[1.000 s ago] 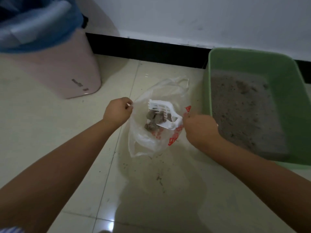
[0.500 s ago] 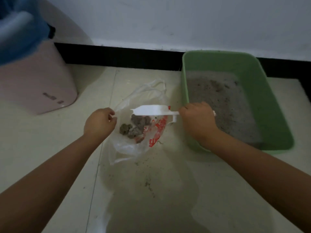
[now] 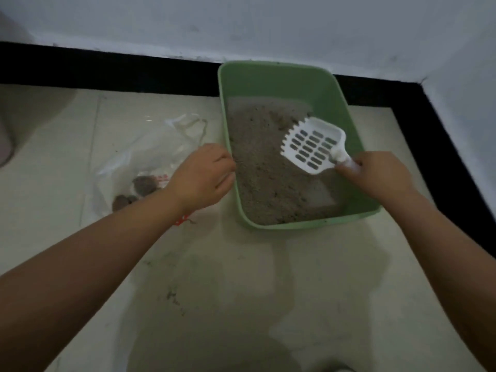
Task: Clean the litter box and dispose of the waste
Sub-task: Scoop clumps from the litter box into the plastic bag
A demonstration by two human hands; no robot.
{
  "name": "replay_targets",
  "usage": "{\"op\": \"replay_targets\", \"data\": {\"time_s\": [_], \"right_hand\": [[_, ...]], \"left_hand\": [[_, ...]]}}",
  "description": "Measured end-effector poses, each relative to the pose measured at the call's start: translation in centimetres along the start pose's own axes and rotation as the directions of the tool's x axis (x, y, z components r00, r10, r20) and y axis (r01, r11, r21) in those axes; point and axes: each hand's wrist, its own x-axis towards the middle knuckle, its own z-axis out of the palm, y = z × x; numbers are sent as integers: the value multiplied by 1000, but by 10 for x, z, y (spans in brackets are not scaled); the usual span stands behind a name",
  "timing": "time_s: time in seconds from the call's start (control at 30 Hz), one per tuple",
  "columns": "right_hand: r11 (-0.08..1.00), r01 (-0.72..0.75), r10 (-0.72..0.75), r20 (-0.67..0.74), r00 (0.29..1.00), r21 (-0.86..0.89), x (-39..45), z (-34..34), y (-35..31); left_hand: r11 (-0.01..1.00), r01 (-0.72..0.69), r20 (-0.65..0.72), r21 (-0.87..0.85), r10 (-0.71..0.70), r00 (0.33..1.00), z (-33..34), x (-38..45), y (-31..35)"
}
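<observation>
Right hand (image 3: 375,175) closed around the handle of the white slotted scoop (image 3: 312,146); only a stub of handle shows past the fingers. Scoop blade held above the litter (image 3: 263,167), toothed edge pointing toward the far left of the box, slots empty, nothing riding in it.

Scoop looks like thin rigid plastic: light, stiff, likely to flex a little under a heavy clump. Grip low on the handle, as here, probably gives best leverage for digging. Litter reads as loose, dry grit, so it should sift through the slots while clumps stay.

Left hand (image 3: 204,175) at the near-left rim of the green litter box (image 3: 330,89), fingers curled at the edge. Cannot tell whether it grips the rim or only rests there. Box looks stiff-walled; steadying it at the rim seems sensible, as it could slide on the tile floor (image 3: 241,291).

Both forearms reach forward and down, right wrist angled inward over the box.

Clear plastic bag (image 3: 134,162) lies slack on the floor just left of the box, several dark clumps (image 3: 139,187) inside. Flimsy; mouth would need holding open.
</observation>
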Motion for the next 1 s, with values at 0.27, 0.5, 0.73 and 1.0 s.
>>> {"op": "replay_targets", "data": {"time_s": [0.27, 0.5, 0.73, 1.0], "right_hand": [[966, 49, 27, 289, 957, -254, 3, 11, 58], [988, 150, -149, 375, 915, 25, 26, 56, 13], [953, 221, -281, 331, 901, 209, 52, 86, -42], [863, 168, -264, 142, 954, 476, 66, 107, -50]], "left_hand": [[996, -91, 32, 6, 91, 995, 41, 13, 6], [993, -92, -40, 76, 96, 995, 54, 18, 6], [993, -82, -47, 87, 86, 995, 58, 19, 5], [995, -57, -42, 83, 61, 997, 60, 17, 5]]}}
